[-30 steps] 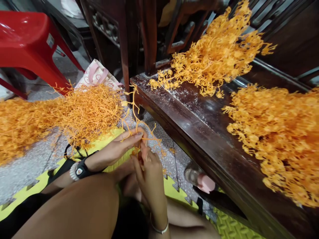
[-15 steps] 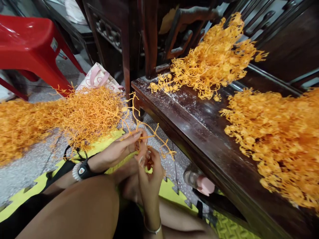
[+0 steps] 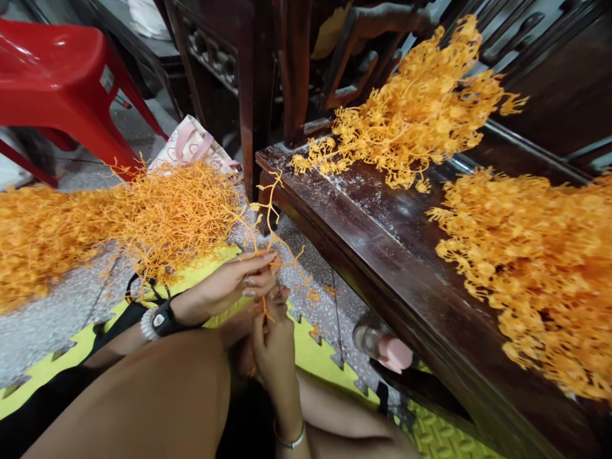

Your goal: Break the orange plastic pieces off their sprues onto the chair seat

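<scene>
- The left hand (image 3: 252, 273) has its thumb and fingers pinched shut on the stem of an orange sprig (image 3: 271, 237).
- The sprig sits just beyond the left hand's fingertips, above the floor (image 3: 45, 341), between the heap (image 3: 176, 204) to the left and the dark wooden surface (image 3: 354, 229) to the right.
- Its long axis runs from near to far, leaning slightly right; the forked tips point away from the person, towards the corner of the surface.
- One side branch swings out to the right and bends back towards the near side; thinner ones spread left, in front of the heap.
- The right hand (image 3: 277, 335) is just on the near side of the left hand, fingers curled, the two almost meeting.
- A thin orange strand (image 3: 264, 309) lies at the right hand's thumb, also running near to far; whether the hand grips it, or whether it joins the sprig, I cannot tell.
- Left of the hands, the heap of tangled orange stems spreads over the floor, with a bag (image 3: 191, 143) and a red stool (image 3: 57, 70) on its far side.
- On the surface, well to the right, lie a far bunch (image 3: 406, 121) and a larger near bunch (image 3: 540, 268).
- A bottle (image 3: 367, 340) with a pink cap lies beside the surface's near edge.
</scene>
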A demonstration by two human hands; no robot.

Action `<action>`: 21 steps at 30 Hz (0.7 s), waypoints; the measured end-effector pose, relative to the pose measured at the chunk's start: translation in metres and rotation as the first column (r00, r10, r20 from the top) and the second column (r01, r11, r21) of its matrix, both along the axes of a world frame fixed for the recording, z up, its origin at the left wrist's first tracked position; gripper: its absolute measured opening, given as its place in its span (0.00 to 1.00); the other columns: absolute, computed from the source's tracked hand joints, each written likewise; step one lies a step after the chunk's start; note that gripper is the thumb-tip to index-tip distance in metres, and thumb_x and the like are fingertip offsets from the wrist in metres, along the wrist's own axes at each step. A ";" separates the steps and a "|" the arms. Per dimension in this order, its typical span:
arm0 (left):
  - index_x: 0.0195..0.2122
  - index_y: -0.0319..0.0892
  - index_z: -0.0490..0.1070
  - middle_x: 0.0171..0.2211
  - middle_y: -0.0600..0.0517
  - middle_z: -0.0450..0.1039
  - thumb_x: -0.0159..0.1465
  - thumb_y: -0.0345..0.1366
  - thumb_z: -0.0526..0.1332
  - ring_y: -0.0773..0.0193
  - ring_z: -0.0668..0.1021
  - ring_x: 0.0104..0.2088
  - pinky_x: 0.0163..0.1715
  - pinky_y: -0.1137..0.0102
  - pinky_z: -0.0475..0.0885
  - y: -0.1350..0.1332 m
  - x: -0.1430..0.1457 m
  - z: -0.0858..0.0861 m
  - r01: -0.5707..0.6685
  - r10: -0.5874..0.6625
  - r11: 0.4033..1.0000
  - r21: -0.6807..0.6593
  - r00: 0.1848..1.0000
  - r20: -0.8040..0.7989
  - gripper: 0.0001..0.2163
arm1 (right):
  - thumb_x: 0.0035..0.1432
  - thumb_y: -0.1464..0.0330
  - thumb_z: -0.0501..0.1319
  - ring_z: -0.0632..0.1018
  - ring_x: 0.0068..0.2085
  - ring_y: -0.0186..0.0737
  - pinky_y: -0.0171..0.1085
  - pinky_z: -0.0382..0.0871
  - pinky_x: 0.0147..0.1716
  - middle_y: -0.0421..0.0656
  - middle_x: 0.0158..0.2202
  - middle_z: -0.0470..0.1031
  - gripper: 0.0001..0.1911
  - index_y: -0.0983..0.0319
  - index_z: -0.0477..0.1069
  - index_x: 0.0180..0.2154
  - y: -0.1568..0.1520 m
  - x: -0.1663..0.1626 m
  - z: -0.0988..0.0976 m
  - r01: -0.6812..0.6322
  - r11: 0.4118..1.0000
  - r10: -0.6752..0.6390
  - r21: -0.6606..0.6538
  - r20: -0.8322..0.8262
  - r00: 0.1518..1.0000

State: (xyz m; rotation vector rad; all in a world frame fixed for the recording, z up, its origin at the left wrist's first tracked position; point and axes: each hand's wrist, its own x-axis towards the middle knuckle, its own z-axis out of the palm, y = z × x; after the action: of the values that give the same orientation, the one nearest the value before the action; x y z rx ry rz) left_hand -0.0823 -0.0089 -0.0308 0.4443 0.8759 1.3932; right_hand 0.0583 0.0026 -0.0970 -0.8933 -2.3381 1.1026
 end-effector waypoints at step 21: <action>0.27 0.39 0.62 0.17 0.61 0.42 0.67 0.27 0.46 0.74 0.53 0.16 0.25 0.78 0.65 -0.002 -0.006 -0.012 -0.054 0.092 0.992 -0.110 0.923 0.373 0.12 | 0.66 0.57 0.49 0.68 0.31 0.34 0.33 0.60 0.32 0.40 0.27 0.67 0.20 0.62 0.67 0.28 -0.015 0.034 -0.013 -0.214 0.667 0.098 -0.714 -0.200 0.975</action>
State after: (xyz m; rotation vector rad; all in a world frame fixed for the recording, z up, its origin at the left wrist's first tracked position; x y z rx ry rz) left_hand -0.0879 -0.0114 -0.0429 0.0605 0.6439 1.4356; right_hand 0.0926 -0.0124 -0.1100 -0.8097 -1.8429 2.1916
